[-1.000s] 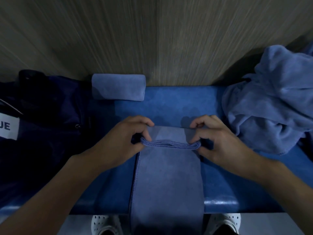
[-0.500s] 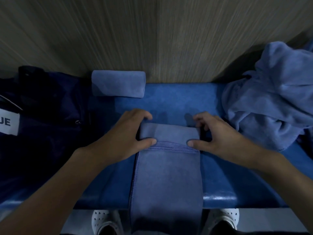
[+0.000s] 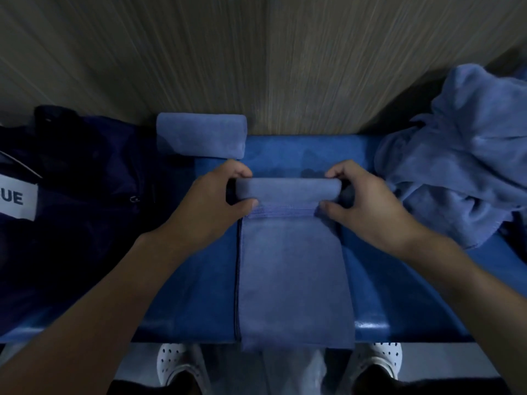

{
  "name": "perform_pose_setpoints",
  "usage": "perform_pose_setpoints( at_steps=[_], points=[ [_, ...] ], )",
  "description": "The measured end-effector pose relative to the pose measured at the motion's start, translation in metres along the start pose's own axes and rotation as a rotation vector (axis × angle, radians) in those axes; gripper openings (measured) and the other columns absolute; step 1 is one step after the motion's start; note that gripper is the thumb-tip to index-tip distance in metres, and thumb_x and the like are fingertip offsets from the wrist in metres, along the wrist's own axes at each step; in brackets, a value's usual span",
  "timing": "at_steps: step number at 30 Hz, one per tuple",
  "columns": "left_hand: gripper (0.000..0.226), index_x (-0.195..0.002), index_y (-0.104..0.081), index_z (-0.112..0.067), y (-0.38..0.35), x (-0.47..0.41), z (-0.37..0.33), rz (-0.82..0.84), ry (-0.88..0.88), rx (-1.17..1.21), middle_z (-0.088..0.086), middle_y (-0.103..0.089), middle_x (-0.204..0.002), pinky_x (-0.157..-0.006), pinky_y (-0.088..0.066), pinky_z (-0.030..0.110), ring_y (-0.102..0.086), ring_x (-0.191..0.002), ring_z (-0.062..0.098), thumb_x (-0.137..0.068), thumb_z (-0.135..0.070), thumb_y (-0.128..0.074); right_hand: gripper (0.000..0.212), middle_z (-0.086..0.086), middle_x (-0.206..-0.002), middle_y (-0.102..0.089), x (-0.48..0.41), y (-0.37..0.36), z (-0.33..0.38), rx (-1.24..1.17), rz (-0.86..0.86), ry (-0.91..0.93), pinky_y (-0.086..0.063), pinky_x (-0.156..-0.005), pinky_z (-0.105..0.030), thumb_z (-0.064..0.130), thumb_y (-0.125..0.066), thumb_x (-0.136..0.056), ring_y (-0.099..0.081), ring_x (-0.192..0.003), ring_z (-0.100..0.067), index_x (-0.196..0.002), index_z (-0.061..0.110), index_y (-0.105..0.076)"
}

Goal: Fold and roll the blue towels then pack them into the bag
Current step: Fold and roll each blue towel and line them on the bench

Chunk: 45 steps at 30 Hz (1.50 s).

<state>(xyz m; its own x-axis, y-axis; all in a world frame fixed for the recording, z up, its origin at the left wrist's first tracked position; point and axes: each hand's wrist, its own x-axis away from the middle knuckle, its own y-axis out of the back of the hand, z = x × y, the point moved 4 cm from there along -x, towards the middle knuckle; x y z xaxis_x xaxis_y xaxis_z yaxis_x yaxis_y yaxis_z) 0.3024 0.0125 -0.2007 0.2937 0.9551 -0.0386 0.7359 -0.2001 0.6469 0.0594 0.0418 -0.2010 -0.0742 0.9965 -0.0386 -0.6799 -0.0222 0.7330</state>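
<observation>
Folded towel strip (image 3: 293,280) lies on the blue counter (image 3: 194,280), its long axis running from the near edge toward the wall, the near end overhanging. At its far end, left hand (image 3: 211,203) and right hand (image 3: 368,203) pinch a just-started roll (image 3: 288,188) lying crosswise. Beyond, one finished roll (image 3: 201,135); unfolded towels (image 3: 462,155) remain at right, dark bag (image 3: 79,195) at left, apparently unpacked.

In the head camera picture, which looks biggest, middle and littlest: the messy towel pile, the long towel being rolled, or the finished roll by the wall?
1. Messy towel pile, though cut off at the picture's edge.
2. Long towel being rolled; nearer the camera, so nearly a tie.
3. Finished roll, clearly smallest.
</observation>
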Motion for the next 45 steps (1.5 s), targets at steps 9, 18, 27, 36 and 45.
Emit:
perform_pose_setpoints(
  at_steps=[9, 18, 27, 36, 45],
  points=[
    [0.039, -0.105, -0.061, -0.029, 0.002, 0.012, -0.017, 0.148, -0.151, -0.072, -0.017, -0.058, -0.107, -0.086, -0.042, 0.015, -0.055, -0.106, 0.005, -0.073, -0.019, -0.081, 0.034, 0.016, -0.101, -0.051, 0.016, 0.005, 0.015, 0.127, 0.107, 0.206, -0.039, -0.093, -0.047, 0.034, -0.073, -0.071, -0.047, -0.101, -0.011, -0.1, 0.034, -0.055],
    [0.022, -0.088, -0.074, -0.022, -0.003, 0.034, -0.022, 0.214, -0.133, 0.157, -0.007, -0.064, -0.1, -0.086, -0.047, 0.017, -0.063, -0.099, 0.013, -0.075, -0.04, -0.071, 0.035, 0.013, -0.097, -0.06, 0.034, 0.007, 0.015, -0.02, 0.106, 0.232, -0.046, -0.089, -0.044, 0.065, -0.062, -0.073, -0.056, -0.099, -0.011, -0.085, 0.032, -0.057],
    [0.037, -0.114, -0.065, -0.026, -0.009, 0.036, -0.018, 0.212, -0.078, -0.008, -0.013, -0.056, -0.115, -0.087, -0.038, 0.011, -0.054, -0.107, 0.002, -0.08, -0.023, -0.079, 0.033, 0.01, -0.108, -0.06, 0.039, -0.001, 0.002, -0.01, 0.166, 0.135, -0.049, -0.091, -0.04, 0.048, -0.065, -0.08, -0.056, -0.105, -0.01, -0.106, 0.033, -0.052],
    [0.041, -0.108, -0.06, -0.036, -0.008, 0.035, -0.015, 0.322, 0.057, -0.131, -0.019, -0.062, -0.102, -0.084, -0.051, 0.024, -0.058, -0.095, -0.004, -0.073, -0.044, -0.08, 0.037, 0.016, -0.102, -0.057, 0.032, -0.003, 0.003, -0.016, 0.385, 0.029, -0.044, -0.081, -0.014, 0.031, -0.079, -0.076, -0.055, -0.094, 0.004, -0.109, 0.029, -0.062],
    [0.042, -0.112, -0.063, -0.028, -0.002, 0.021, -0.023, 0.095, -0.082, -0.037, -0.018, -0.052, -0.108, -0.093, -0.043, 0.02, -0.054, -0.105, 0.0, -0.075, -0.035, -0.081, 0.038, 0.011, -0.104, -0.046, 0.02, 0.009, 0.018, 0.014, 0.032, 0.164, -0.045, -0.085, -0.029, 0.027, -0.079, -0.07, -0.05, -0.095, -0.006, -0.1, 0.027, -0.055]
  ],
)
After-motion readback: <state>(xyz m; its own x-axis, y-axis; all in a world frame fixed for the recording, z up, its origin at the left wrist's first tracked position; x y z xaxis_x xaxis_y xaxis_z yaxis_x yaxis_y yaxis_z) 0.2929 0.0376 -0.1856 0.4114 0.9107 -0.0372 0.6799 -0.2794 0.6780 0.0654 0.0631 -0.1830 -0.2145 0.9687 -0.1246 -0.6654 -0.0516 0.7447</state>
